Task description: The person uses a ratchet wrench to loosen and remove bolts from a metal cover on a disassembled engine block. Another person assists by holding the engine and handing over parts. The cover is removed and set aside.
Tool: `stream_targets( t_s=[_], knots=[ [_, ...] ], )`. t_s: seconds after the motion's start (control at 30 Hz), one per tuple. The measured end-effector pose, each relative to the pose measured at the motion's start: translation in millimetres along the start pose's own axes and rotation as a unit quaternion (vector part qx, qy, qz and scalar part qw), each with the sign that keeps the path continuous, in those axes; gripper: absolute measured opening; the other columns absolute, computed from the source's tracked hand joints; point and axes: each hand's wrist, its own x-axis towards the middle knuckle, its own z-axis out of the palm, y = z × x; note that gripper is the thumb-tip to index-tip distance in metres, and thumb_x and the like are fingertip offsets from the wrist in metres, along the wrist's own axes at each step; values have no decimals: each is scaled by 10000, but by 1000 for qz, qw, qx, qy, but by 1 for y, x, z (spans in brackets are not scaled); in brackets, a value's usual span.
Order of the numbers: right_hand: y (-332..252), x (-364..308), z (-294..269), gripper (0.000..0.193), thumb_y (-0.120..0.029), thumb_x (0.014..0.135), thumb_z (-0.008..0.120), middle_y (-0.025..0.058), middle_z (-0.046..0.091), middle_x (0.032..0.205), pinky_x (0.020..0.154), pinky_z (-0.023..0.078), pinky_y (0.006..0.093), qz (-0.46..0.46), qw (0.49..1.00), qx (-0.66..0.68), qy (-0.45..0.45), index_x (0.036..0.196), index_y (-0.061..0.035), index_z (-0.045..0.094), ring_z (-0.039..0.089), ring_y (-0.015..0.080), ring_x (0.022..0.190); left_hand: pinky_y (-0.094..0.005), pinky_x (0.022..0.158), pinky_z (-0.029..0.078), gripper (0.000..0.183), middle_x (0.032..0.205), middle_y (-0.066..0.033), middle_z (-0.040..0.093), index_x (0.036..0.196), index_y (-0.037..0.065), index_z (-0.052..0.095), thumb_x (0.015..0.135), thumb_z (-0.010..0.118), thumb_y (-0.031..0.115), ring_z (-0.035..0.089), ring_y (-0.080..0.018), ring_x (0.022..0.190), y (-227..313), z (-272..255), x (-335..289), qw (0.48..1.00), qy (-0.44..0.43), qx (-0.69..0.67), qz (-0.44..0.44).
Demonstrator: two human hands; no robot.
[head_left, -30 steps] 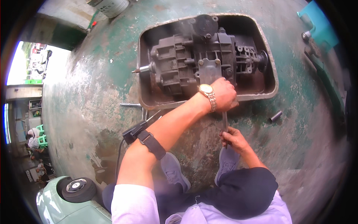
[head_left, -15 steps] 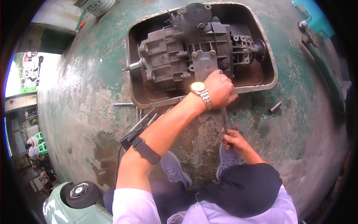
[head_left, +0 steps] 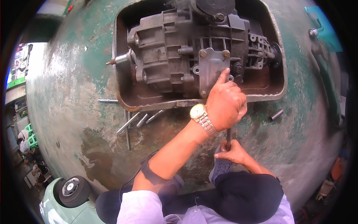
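Observation:
A grey metal gearbox lies in a deep, worn metal tray. A flat cover plate with bolts near its edges is on its near side. My left hand, wearing a watch, reaches over the tray's near rim. Its index finger stretches onto the plate's right part; the other fingers curl over a long metal wrench, whose head is mostly hidden beneath the hand. Below it, my right hand closes round the lower end of the wrench handle, above my shoe.
Several metal rods and sockets lie by the tray's near left corner. A short dark tube is on the floor to the right. Teal equipment stands far right, and a pale green machine with a wheel lower left.
The view has come closer to the gearbox. My left index finger now stretches out over the plate, where the fingers were bunched before. My right hand stays on the lower end of the wrench.

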Motion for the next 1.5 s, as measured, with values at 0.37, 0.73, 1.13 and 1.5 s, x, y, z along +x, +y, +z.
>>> stream_targets(
  t_s=[0.37,0.73,1.13,1.5],
  knots=[
    [-110,-53,-159,285,-194,703,869,3,627,661,533,423,257,-76,941,-273,185,730,-24,642,552,81,602,-527,997,421,124,879,-145,617,775,43,593,748,715,46,605,-350,875,17,27,-10,956,261,-64,-120],
    [-268,26,-79,358,-418,943,665,-63,501,641,467,328,203,-307,859,-89,400,887,-65,648,408,35,500,-492,911,435,362,1206,-289,451,1216,-54,431,968,585,159,514,-456,1051,60,51,-31,884,317,-60,-337],
    [-223,100,100,169,-166,853,647,167,620,770,600,511,482,-502,657,-535,172,868,-44,530,643,383,672,-472,869,456,326,1080,-209,618,1178,-11,549,895,622,135,595,-370,989,65,84,-90,937,177,-171,-249],
    [-170,86,95,153,-155,721,664,152,689,776,625,553,454,-410,653,-629,-96,797,-23,652,702,332,727,-248,480,351,307,567,0,534,667,-37,557,942,580,96,452,-46,531,104,9,-126,768,364,-280,-447]
  ],
)
